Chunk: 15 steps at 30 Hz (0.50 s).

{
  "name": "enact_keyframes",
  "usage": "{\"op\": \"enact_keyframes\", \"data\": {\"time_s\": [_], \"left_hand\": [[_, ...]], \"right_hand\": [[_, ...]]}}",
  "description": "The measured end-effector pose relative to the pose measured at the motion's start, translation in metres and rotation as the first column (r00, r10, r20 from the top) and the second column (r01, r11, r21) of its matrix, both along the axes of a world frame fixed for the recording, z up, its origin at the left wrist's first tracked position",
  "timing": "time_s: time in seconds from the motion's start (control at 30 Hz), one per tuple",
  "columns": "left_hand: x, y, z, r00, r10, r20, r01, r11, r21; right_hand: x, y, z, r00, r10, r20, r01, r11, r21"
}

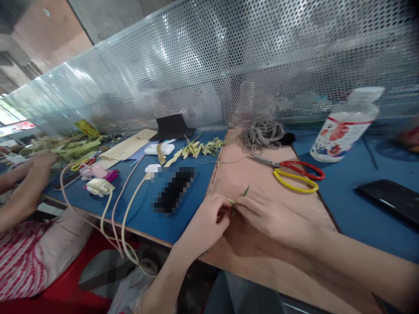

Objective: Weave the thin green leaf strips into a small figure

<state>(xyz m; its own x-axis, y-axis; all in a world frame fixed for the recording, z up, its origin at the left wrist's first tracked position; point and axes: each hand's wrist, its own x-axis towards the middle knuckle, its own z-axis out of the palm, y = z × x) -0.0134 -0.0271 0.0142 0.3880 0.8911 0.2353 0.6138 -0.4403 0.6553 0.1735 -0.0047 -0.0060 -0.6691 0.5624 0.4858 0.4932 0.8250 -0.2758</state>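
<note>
Over the tan board [262,261], my left hand [214,216] and my right hand [262,211] meet with fingertips close together. Both are closed in a pinch on a small green plant strip [246,190]. Its pointed tip sticks up above the right fingers, and a paler bit shows between the hands; the rest is hidden by fingers. Beyond my right hand lie scissors [294,172] with one red and one yellow handle. A tangled bundle of grey cord [264,134] rests farther back on the board.
Right of the board are a labelled plastic bottle [343,126] and a black phone [389,198]. To the left lie braided plant pieces [196,148], a white case [159,149] and chargers with cables [100,186]. A perforated metal screen [196,65] stands behind. Another person's arms [29,183] work at far left.
</note>
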Motion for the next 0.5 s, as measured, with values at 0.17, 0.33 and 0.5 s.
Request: {"op": "enact_keyframes", "data": {"time_s": [0.17, 0.33, 0.5], "left_hand": [[0.0, 0.0, 0.0, 1.0, -0.009, -0.028, 0.01, 1.0, 0.016], [0.001, 0.0, 0.0, 0.998, 0.007, -0.068, -0.005, 1.0, 0.028], [0.001, 0.0, -0.001, 0.994, 0.015, -0.107, -0.011, 0.999, 0.039]], "right_hand": [[0.0, 0.001, 0.006, 0.989, 0.008, 0.146, -0.007, 1.0, -0.007], [0.001, -0.001, 0.013, 0.966, 0.018, 0.257, -0.063, 0.983, 0.17], [0.002, -0.003, 0.017, 0.949, 0.005, 0.315, -0.118, 0.932, 0.341]]}}
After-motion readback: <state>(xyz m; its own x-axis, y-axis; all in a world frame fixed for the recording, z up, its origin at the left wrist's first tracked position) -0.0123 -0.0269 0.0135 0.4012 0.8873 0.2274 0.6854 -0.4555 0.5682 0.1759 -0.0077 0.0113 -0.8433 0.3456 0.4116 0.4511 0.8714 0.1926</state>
